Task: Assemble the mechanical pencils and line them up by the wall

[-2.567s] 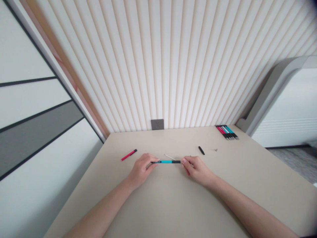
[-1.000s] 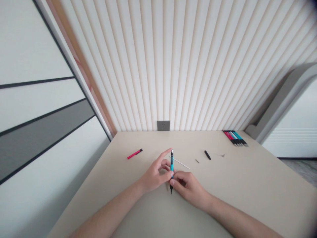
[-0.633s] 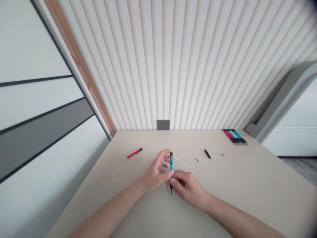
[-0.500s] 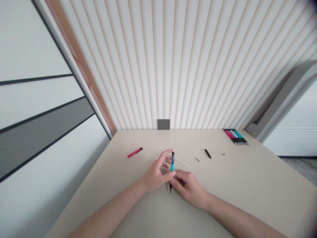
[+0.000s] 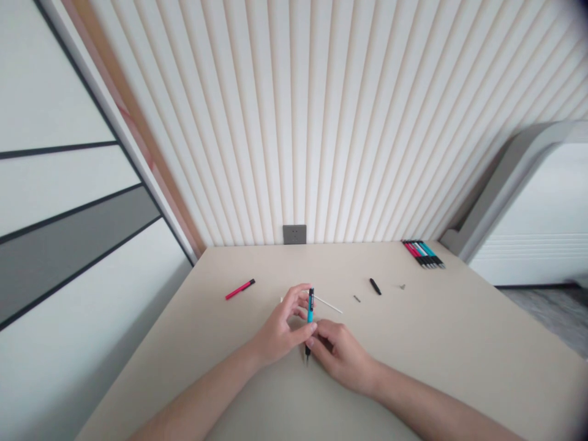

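Note:
A blue and black pen [image 5: 310, 314] stands upright between my two hands, its black tip pointing down near the table. My left hand [image 5: 285, 324] holds its upper part, with the thumb against the blue barrel and a fingertip by the top end. Lower down, my right hand [image 5: 342, 355] pinches the black part between thumb and fingers. Behind the pen a thin white stick [image 5: 328, 304] lies on the table, partly hidden by my left hand. A small spring-like piece [image 5: 357, 299] and a black pen part [image 5: 375, 286] lie farther to the right.
On the beige table [image 5: 184, 361], a red pen piece [image 5: 240, 289] lies at the left. A tiny metallic piece [image 5: 402, 286] is right of the black part. Several pens [image 5: 423, 254] lie side by side at the back right. A grey socket [image 5: 294, 234] is on the ribbed wall.
The whole view has shifted slightly, so the table things appear farther left. Both hands keep their hold on the pen, with little visible change in grip.

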`<state>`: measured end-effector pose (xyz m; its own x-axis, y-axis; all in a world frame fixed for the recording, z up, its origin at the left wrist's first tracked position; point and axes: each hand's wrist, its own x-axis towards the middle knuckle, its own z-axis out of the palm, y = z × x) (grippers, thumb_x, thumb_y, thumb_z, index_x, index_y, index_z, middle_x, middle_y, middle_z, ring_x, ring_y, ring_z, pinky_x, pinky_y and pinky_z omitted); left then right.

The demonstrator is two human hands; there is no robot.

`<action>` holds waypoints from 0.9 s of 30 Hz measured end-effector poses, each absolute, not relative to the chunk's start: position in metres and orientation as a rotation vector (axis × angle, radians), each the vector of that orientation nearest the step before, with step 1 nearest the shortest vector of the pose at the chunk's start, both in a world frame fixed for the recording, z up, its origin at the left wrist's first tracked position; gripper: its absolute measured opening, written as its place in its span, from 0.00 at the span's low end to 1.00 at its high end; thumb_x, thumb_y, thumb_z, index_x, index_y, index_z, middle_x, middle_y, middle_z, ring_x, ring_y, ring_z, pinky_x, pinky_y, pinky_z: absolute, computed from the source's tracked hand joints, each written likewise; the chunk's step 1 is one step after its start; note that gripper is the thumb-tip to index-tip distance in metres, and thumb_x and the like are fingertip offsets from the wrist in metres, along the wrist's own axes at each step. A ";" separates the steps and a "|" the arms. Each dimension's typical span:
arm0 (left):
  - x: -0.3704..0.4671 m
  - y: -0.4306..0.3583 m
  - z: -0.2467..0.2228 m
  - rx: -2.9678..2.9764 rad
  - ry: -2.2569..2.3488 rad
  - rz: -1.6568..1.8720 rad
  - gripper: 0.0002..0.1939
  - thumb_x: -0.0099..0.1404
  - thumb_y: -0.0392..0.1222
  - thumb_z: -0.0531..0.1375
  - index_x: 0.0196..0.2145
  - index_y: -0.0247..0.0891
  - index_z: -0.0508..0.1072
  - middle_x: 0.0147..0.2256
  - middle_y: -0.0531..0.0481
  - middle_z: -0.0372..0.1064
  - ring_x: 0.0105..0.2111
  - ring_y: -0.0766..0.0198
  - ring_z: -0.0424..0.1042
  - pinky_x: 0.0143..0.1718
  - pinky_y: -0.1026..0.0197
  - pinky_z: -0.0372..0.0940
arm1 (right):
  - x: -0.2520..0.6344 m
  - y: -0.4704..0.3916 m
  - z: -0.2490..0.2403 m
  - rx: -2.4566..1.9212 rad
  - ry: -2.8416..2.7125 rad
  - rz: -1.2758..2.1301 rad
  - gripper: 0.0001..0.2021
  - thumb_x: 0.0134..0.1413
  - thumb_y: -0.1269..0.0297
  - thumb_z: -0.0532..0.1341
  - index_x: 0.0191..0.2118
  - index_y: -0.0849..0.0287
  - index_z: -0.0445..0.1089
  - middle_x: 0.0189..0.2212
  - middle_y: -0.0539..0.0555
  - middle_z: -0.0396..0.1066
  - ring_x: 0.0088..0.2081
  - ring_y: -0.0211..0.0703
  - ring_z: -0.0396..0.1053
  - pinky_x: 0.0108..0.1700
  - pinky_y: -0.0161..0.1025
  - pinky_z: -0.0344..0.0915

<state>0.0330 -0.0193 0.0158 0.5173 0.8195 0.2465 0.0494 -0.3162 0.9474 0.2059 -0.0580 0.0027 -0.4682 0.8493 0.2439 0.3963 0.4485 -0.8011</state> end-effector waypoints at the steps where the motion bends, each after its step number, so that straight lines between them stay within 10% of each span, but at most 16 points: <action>1: 0.033 -0.019 0.016 1.734 0.756 0.942 0.32 0.61 0.35 0.60 0.59 0.45 0.53 0.48 0.45 0.63 0.47 0.61 0.66 0.48 0.55 0.63 | 0.206 -0.057 0.003 -1.046 -2.051 0.886 0.11 0.62 0.66 0.52 0.28 0.59 0.61 0.24 0.47 0.62 0.27 0.34 0.57 0.30 0.32 0.55; 14: 0.024 -0.016 0.020 1.713 0.850 1.085 0.34 0.67 0.40 0.55 0.64 0.47 0.39 0.46 0.46 0.64 0.41 0.63 0.70 0.47 0.54 0.65 | 0.220 -0.049 0.019 -1.166 -1.958 0.698 0.13 0.64 0.63 0.49 0.35 0.59 0.69 0.27 0.51 0.69 0.29 0.37 0.64 0.33 0.33 0.58; 20: 0.009 -0.004 0.011 2.059 1.058 1.057 0.21 0.69 0.39 0.52 0.58 0.43 0.56 0.39 0.50 0.69 0.38 0.64 0.71 0.46 0.56 0.66 | 0.326 0.019 0.033 -1.670 -1.619 0.295 0.21 0.67 0.58 0.43 0.50 0.63 0.68 0.36 0.57 0.72 0.36 0.42 0.69 0.37 0.35 0.62; 27: 0.010 -0.005 0.011 2.663 0.863 0.888 0.15 0.67 0.33 0.53 0.50 0.44 0.69 0.38 0.49 0.73 0.38 0.62 0.71 0.42 0.58 0.66 | 0.436 0.068 0.019 -2.383 -1.574 0.050 0.18 0.63 0.62 0.48 0.38 0.63 0.74 0.41 0.66 0.73 0.42 0.51 0.71 0.41 0.40 0.62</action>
